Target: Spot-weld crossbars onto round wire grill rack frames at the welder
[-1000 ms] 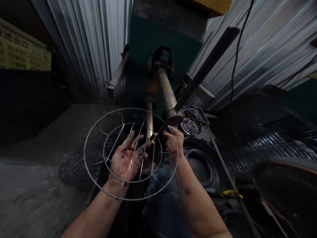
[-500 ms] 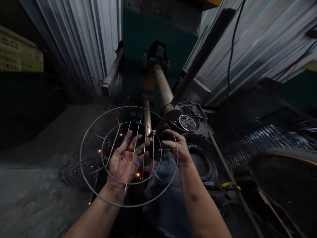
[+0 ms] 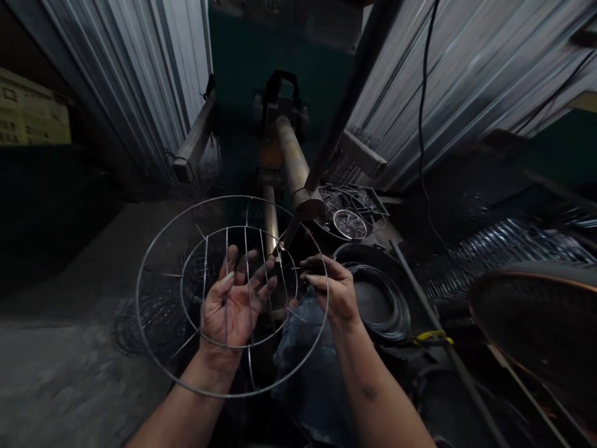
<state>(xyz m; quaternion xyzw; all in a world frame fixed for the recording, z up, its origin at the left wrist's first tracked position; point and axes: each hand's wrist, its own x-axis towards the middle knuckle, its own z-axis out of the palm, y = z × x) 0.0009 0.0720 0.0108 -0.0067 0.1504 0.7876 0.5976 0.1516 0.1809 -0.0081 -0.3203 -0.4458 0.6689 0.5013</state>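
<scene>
A round wire rack (image 3: 254, 346), with an outer ring, an inner ring and several straight bars, is held up in front of me. Below it lies my left hand (image 3: 237, 302), palm up, fingers apart and slightly curled, bearing the rack with the bars crossing over it. At the rack's right side, my right hand (image 3: 338, 286) has its fingers closed in a pinch on a short wire (image 3: 296, 269) by the inner ring. Just beyond, the tip of the machine's upper electrode arm (image 3: 293, 227) meets the lower post (image 3: 271, 227) at the inner ring's edge, where a small glint shows.
A thick metal arm (image 3: 295, 158) reaches from the green machine (image 3: 242, 56). To the right are a bowl of small metal pieces (image 3: 349, 224), a wire coil (image 3: 392, 305), a long bar (image 3: 417, 289) and a large round pan (image 3: 536, 336). Blurred wirework (image 3: 149, 320) lies on the left floor.
The rack has turned, and its short spokes point in different directions. My right hand has drawn slightly down, away from the electrode tip. Orange sparks seen earlier are gone.
</scene>
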